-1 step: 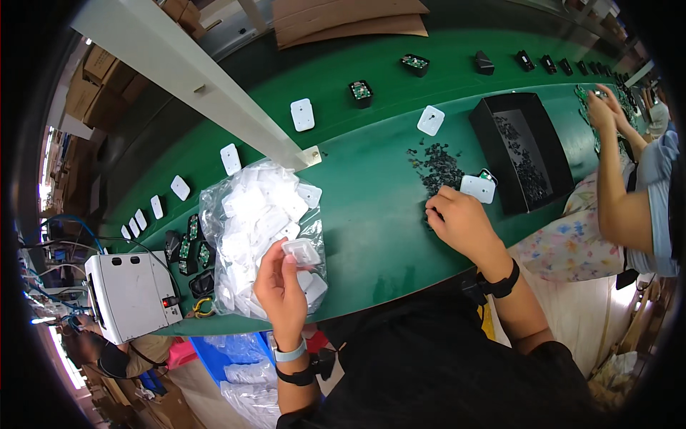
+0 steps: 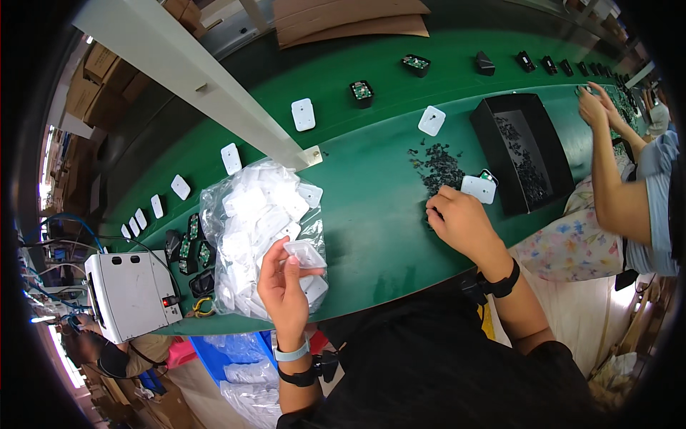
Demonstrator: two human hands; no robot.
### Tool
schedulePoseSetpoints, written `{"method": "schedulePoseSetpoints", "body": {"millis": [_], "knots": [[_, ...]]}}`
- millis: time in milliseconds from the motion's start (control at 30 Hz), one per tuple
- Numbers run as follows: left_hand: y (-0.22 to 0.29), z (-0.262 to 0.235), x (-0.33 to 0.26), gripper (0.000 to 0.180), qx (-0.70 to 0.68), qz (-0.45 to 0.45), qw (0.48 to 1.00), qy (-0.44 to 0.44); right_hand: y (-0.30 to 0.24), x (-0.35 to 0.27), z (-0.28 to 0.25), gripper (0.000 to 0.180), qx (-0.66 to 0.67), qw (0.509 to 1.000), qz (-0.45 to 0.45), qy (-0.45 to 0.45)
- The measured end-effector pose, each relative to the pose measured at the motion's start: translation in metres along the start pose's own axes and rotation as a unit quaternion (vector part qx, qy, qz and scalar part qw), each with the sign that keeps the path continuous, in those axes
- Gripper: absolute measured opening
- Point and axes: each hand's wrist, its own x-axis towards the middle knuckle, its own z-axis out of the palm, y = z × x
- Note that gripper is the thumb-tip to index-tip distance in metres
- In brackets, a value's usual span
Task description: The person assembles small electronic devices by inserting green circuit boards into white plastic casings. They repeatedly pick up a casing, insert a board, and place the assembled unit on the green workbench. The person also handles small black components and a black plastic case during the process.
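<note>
My left hand (image 2: 284, 286) pinches a white plastic cover (image 2: 306, 253) with rounded corners between thumb and fingers, over a clear plastic bag (image 2: 214, 247) heaped with similar white covers (image 2: 250, 204). On the green table, my right hand (image 2: 459, 220) has its fingers closed at the lower edge of a pile of small black parts (image 2: 441, 170). What those fingertips hold, if anything, is hidden. Right beside this hand lies a white cover (image 2: 477, 189) with a small green circuit board (image 2: 487, 175) at its edge. Another white cover (image 2: 431, 121) lies beyond the pile.
A black box (image 2: 529, 154) with more black parts stands right of the pile. Along the green belt (image 2: 329, 132) sit white covers and black housings (image 2: 361, 93). A metal post (image 2: 207, 89) rises behind the bag; a white machine (image 2: 134, 294) stands left. A co-worker's hands (image 2: 599, 107) are far right.
The white cover in my left hand has tilted, and a finger now stretches out beneath it. My right hand stays at the black parts. The co-worker's hands have shifted slightly.
</note>
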Motion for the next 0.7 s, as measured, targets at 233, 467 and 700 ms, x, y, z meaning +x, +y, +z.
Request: {"method": "schedulePoseSetpoints", "body": {"millis": [233,467,700], "knots": [[-0.007,0.024,-0.015,0.043,-0.295,-0.127,0.944,-0.07,-0.002,0.01,-0.001,0.012,-0.024,0.998,0.022,-0.05],[-0.004,0.04,-0.019,0.049,-0.424,-0.209,0.87,-0.136,-0.006,0.018,-0.003,0.014,-0.016,0.996,0.043,-0.075],[-0.002,0.053,-0.021,0.056,-0.443,-0.253,0.837,-0.198,-0.022,0.021,-0.027,0.008,0.13,0.989,0.046,-0.056]]}}
